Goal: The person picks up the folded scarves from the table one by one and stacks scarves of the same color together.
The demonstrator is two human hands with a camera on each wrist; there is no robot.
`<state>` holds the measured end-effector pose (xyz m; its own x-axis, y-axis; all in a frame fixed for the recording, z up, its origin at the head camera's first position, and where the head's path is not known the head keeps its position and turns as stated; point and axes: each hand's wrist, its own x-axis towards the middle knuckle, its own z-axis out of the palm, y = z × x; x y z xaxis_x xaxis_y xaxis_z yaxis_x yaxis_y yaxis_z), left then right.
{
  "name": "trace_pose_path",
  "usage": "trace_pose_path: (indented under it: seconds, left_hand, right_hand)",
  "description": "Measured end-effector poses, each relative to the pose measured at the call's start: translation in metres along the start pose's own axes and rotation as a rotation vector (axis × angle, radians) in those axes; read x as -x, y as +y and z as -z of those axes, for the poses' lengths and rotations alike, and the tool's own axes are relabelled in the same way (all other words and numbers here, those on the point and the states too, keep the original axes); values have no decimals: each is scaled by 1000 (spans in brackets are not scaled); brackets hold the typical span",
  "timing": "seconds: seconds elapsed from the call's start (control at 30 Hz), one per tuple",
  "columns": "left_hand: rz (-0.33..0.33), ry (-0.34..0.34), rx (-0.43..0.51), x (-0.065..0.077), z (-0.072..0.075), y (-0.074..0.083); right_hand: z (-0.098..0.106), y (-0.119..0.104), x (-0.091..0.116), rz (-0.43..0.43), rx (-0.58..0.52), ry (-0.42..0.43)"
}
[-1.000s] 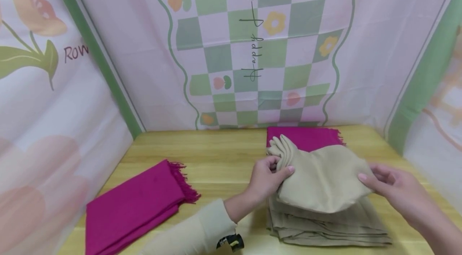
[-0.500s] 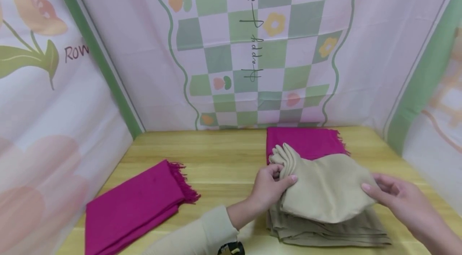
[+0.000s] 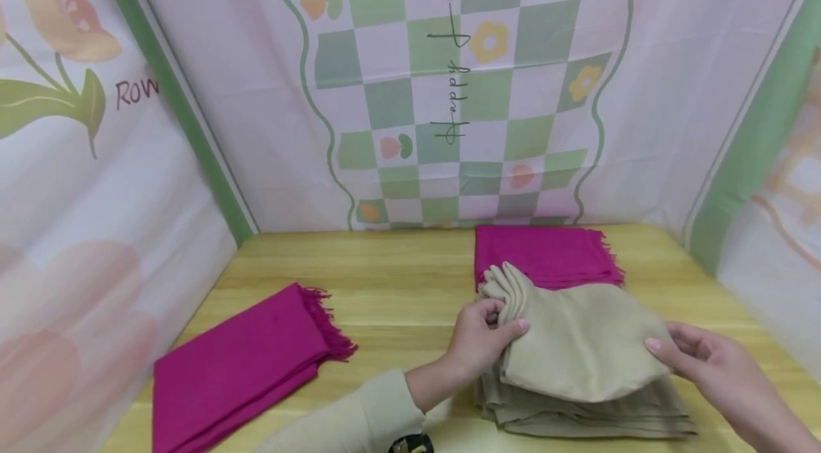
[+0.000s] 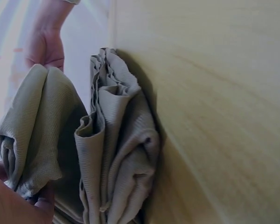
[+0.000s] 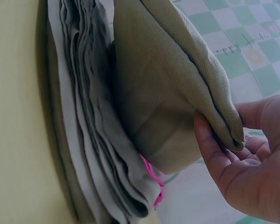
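A folded beige cloth [image 3: 584,339] is held up between both hands, its left end bunched in several folds. My left hand [image 3: 477,339] pinches that bunched end between thumb and fingers. At the opposite edge my right hand [image 3: 712,360] grips the cloth, thumb on top and fingers beneath, as the right wrist view shows the hand [image 5: 252,163] too. Directly below lies a folded beige stack [image 3: 596,421] of similar fabric on the table. Its layered edges [image 4: 116,135] show in the left wrist view, with a gap between stack and raised cloth.
A folded magenta scarf [image 3: 237,367] with fringe lies on the wooden table [image 3: 385,296] at left. Another magenta fringed scarf [image 3: 545,253] lies at the back right, behind the beige cloth. Printed curtains [image 3: 256,154] enclose the table's back and sides.
Both hands have lowered the beige cloth toward the stack and slightly nearer to me. More of the rear magenta scarf shows. The left magenta scarf has stayed put.
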<state>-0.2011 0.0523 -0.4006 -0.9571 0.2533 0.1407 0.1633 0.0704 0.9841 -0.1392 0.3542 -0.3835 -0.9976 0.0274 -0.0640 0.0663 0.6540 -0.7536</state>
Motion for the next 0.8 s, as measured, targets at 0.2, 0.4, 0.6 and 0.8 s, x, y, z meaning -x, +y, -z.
trace_pose_path:
  seconds: [0.2, 0.4, 0.6, 0.8]
  left_hand:
    - [30, 13, -7, 0, 1, -5]
    - [85, 34, 10, 1, 2, -7]
    - [104, 43, -14, 2, 4, -11]
    - [175, 36, -6, 4, 6, -16]
  right_hand:
    - [-4, 3, 0, -48, -72, -21]
    - [-5, 8, -2, -115, -123, -63]
    - [-6, 14, 2, -126, -153, -72]
    - [-2, 15, 1, -239, -97, -208]
